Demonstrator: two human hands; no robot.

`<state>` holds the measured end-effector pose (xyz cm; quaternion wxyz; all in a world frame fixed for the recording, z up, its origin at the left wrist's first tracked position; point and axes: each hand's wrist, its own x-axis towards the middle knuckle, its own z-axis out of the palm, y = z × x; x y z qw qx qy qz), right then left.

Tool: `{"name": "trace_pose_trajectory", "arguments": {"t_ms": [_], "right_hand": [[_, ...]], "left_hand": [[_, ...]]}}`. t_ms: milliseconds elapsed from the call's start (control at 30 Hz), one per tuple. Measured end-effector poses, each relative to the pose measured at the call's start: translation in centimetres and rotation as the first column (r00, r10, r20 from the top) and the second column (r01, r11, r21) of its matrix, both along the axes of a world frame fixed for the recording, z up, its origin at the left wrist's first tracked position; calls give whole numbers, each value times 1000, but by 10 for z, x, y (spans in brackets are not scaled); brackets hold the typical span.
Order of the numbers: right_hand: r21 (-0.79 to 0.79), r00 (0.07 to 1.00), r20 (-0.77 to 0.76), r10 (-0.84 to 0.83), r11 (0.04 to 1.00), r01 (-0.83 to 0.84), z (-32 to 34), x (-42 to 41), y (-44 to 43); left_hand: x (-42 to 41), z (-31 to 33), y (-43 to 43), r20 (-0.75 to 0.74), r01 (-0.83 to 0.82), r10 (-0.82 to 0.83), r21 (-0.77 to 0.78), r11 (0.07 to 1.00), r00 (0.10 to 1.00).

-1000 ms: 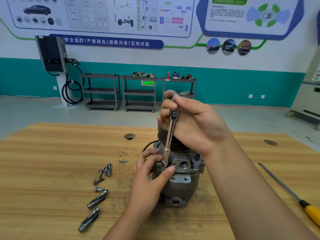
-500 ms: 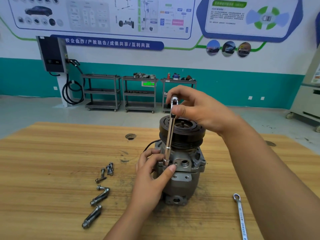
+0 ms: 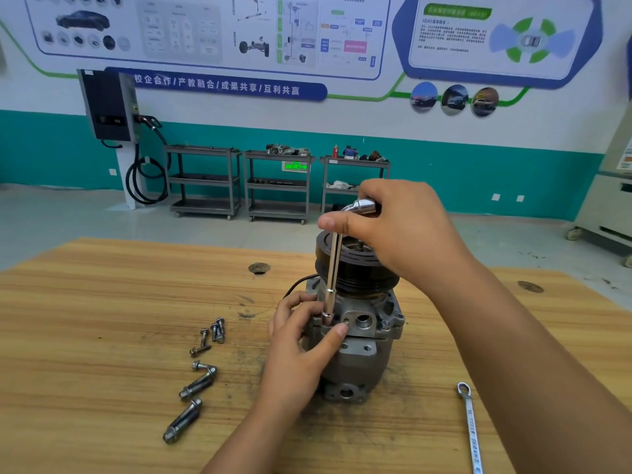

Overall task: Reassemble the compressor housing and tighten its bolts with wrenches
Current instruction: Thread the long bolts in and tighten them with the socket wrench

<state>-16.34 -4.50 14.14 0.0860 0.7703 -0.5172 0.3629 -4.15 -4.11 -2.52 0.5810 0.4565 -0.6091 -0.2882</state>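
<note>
The compressor housing (image 3: 362,350) stands upright near the middle of the bench (image 3: 102,336). It is a rough-cast grey metal body with lugs and round ports, capped by a black grooved pulley (image 3: 359,271). A slim, polished L-shaped socket wrench (image 3: 333,268) stands almost vertical at the housing's 10 o'clock side, with its socket down on the top flange.

The left hand (image 3: 301,340) pinches the socket end between thumb and fingers. The right hand (image 3: 403,230) is curled round the wrench's bent upper arm above the pulley. The left hand and wrist cover the housing's left flank.

The bench is streaky-grained wood with dark scuffs. At 9 o'clock from the housing lies a loose cluster of short flanged bolts (image 3: 212,333). At 8 o'clock lie two long bolts (image 3: 198,384), dull and thick-shanked. At 4 o'clock a chrome ring spanner (image 3: 472,429) lies flat beside the right forearm. A round hole (image 3: 259,268) sits at 11 o'clock.
</note>
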Motion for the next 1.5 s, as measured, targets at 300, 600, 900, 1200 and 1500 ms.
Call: {"name": "trace_pose_trajectory", "arguments": {"t_ms": [300, 600, 900, 1200, 1500], "right_hand": [[0, 935, 340, 101, 994, -108, -15, 10, 0], [-217, 447, 805, 391, 894, -391, 13, -20, 4], [-262, 225, 892, 392, 854, -449, -8, -52, 0], [-280, 86, 927, 364, 828, -487, -21, -72, -15], [-302, 104, 906, 410, 799, -520, -32, -51, -19]], "left_hand": [[-14, 1, 18, 30, -1, 0, 17, 1000, 1000], [-35, 2, 21, 75, -156, 152, 59, 986, 986], [1, 0, -4, -17, 114, -113, 153, 982, 993], [30, -3, -23, -213, 358, -316, 197, 913, 924], [37, -10, -32, -438, 74, 15, 186, 980, 899]]}}
